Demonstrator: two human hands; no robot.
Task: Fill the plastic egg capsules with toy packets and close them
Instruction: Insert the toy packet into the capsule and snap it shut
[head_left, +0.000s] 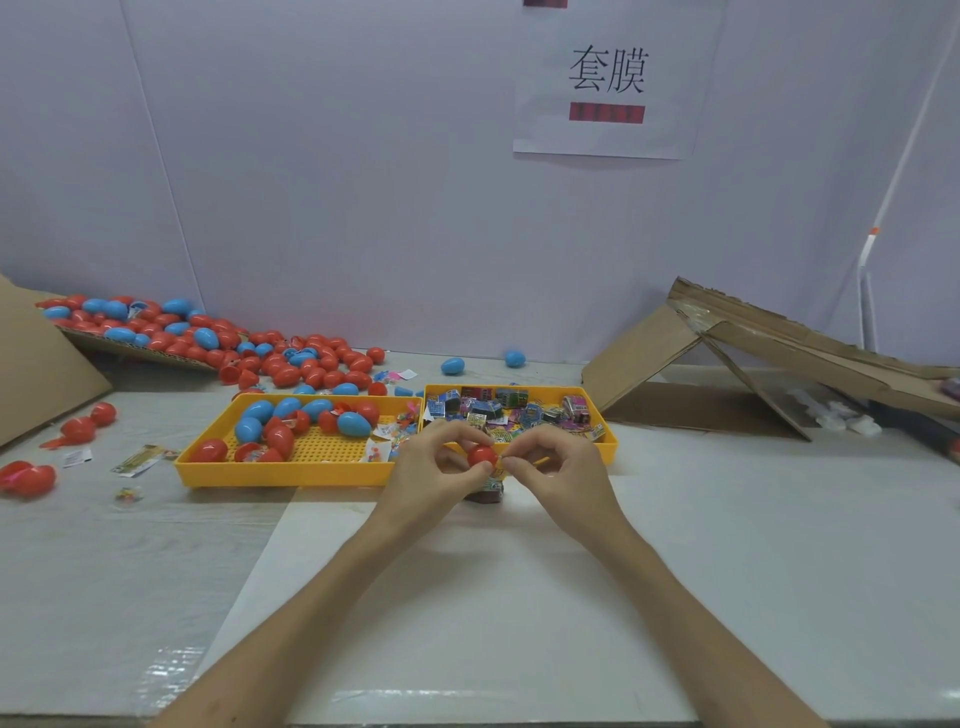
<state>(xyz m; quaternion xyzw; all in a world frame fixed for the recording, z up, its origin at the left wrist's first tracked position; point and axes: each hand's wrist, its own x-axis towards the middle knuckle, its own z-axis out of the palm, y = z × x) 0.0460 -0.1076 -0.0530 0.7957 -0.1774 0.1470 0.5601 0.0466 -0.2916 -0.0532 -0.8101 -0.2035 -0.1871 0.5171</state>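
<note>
My left hand (434, 467) and my right hand (553, 462) meet in front of the yellow trays, and both pinch a red egg capsule (482, 455) between their fingertips. A printed toy packet (491, 484) hangs just below the capsule, partly hidden by my hands. The left yellow tray (291, 475) holds several red and blue egg capsules and some small clear packets. Its neighbour, the right yellow tray (613, 441), is filled with colourful toy packets (511, 408).
A big heap of red and blue eggs (208, 340) lies on cardboard at the back left. Loose red eggs (28, 478) and packets lie at the left. Two blue eggs (452, 366) sit behind the trays. Folded cardboard (727, 374) stands at the right.
</note>
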